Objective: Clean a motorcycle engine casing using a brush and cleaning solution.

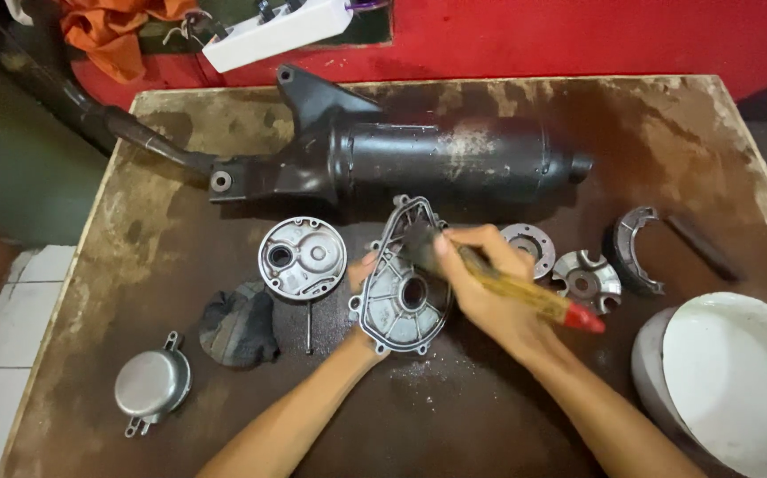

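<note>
Engine cover (398, 296), tilted up by gripping left hand (363, 270) so right hand's (481, 283) clasped brush (507, 285) reaches inside.

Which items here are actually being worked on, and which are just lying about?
In hand:
left hand holding metal engine cover
right hand holding paintbrush

Lying about:
black exhaust muffler
round cover
small domed cap
dark rag
white bowl
brake shoe

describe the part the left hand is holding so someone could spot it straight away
Start at the long black exhaust muffler across the back of the wooden table. Just in front of its middle, the left hand props up a grey metal engine cover. Unlike the round cover beside it, it is teardrop-shaped, with a brush on it.
</note>
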